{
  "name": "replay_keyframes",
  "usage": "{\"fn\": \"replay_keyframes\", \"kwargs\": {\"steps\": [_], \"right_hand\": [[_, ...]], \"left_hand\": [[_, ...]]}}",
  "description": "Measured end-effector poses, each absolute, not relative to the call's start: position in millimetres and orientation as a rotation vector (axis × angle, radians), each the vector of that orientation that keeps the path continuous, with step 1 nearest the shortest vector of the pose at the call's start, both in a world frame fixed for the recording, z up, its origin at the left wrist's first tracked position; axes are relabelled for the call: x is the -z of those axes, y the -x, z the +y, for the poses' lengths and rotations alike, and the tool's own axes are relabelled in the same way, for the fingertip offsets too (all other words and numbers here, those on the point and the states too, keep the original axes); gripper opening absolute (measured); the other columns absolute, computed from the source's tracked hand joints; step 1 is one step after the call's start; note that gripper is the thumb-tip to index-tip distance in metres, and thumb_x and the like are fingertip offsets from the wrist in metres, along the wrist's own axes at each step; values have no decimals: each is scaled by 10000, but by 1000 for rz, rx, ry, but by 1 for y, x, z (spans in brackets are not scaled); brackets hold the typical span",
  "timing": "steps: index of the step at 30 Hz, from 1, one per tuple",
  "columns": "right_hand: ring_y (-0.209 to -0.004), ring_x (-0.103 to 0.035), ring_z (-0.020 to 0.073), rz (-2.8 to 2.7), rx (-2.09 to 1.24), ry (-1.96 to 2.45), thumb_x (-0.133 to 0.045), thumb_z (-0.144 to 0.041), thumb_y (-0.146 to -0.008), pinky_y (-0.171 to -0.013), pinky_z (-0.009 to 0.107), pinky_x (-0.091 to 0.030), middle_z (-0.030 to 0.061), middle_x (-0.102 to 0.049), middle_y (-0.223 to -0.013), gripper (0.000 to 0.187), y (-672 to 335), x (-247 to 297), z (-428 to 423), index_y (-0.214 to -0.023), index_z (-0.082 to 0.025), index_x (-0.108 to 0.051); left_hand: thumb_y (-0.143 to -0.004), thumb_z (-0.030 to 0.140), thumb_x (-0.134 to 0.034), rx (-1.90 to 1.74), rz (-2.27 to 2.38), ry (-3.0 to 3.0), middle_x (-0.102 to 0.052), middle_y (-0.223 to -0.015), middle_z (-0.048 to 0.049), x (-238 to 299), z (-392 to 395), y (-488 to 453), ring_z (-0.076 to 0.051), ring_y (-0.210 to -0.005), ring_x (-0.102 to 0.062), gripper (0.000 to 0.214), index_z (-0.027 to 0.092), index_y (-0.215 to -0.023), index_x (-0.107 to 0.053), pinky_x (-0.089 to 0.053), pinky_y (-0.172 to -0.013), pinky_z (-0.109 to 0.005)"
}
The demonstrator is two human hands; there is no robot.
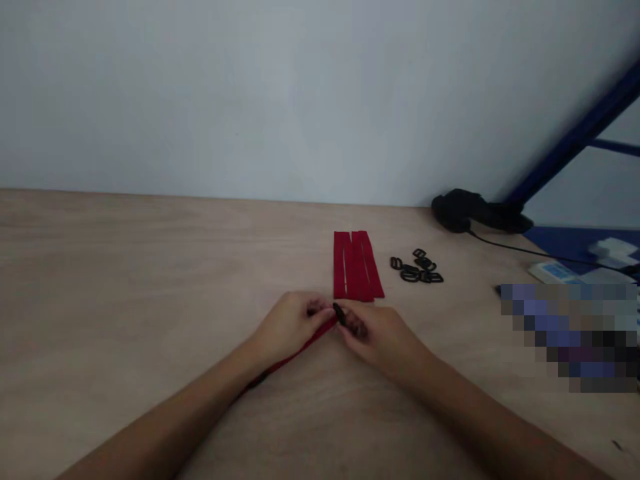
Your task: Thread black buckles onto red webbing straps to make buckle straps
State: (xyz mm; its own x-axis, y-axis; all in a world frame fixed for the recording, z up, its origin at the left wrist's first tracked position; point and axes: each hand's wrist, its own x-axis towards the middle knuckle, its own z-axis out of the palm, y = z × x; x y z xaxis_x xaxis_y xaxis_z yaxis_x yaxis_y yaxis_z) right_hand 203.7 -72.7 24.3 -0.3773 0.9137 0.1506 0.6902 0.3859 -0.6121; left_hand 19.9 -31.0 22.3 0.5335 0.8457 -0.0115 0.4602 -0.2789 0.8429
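Between my two hands a red strap (313,339) meets a small black slide buckle (339,313). My left hand (295,325) pinches the strap close to its end, and the rest runs down under my left forearm. My right hand (373,332) grips the buckle between thumb and fingers, right at the strap's end. Whether the strap passes through a slot of the buckle I cannot tell. Just beyond my hands several red strips (354,267) lie side by side on the table. Several loose black buckles (417,268) are scattered to their right.
The pale wooden table (125,287) backs onto a white wall (240,100). At the back right lies a black object with a cable (465,210). A blurred-out, pixelated area covers something at the right edge, below a white box (553,272).
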Motion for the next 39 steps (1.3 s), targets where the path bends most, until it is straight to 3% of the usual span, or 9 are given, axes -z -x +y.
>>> {"fn": "replay_keyframes", "kwargs": {"steps": [5,8,13,19,27,34,39], "right_hand": [[-753,-604,163,-2236,-632,1278,-549,-24,-710,-678,264,-469,62,-670,-906,519,-213,-18,-67,-1208,-164,-583],[-778,-614,164,-2211,-640,1294,-540,-28,-739,-718,270,-472,65,-685,-925,437,-215,-18,-65,-1143,-170,-628],[-800,-633,180,-2223,-715,1337,-577,-87,-780,-732,273,-466,63,-703,-919,305,-212,-25,-65,-1054,-181,-673],[-679,-609,160,-2088,-789,1510,-633,-100,-734,-620,246,-435,36,-694,-808,197,-212,-30,-66,-916,-164,-671],[-666,-575,162,-2194,-731,1460,-650,-159,-735,-600,249,-388,15,-650,-731,51,-215,-34,-68,-778,-168,-622],[-682,-611,146,-1846,-1225,1344,-617,-229,-777,-598,240,-444,20,-670,-774,132,-219,-31,-68,-889,-160,-621],[-519,-577,106,-1458,-1529,1373,-630,-215,-696,-501,212,-436,-17,-642,-606,100,-213,-24,-65,-744,-164,-559]], "left_hand": [[-910,230,-487,-575,884,-1911,-741,-934,-20,-21,-28,-16,-169,-856,-667,228,180,-935,-709,-479,-790,-245],[-906,214,-490,-549,894,-1922,-738,-948,-25,-20,-29,-18,-167,-867,-664,223,182,-932,-709,-483,-815,-261],[-841,223,-591,-630,1005,-1840,-724,-828,-45,-19,-30,-19,-175,-769,-667,148,145,-942,-665,-511,-723,-273],[-777,233,-682,-578,783,-2127,-660,-1171,-72,-29,-37,-17,-223,-1056,-609,379,202,-1152,-636,-453,-956,-333],[-771,240,-689,-585,799,-2229,-672,-1153,-62,-24,-35,-18,-233,-1059,-609,357,215,-1125,-646,-434,-972,-351],[-779,207,-666,-598,782,-2103,-701,-1085,-52,-28,-36,-18,-202,-982,-644,333,188,-1111,-654,-475,-903,-300],[-754,173,-666,-628,712,-2139,-702,-1086,-39,-31,-38,-20,-191,-964,-648,366,204,-1118,-652,-475,-889,-285]]}}
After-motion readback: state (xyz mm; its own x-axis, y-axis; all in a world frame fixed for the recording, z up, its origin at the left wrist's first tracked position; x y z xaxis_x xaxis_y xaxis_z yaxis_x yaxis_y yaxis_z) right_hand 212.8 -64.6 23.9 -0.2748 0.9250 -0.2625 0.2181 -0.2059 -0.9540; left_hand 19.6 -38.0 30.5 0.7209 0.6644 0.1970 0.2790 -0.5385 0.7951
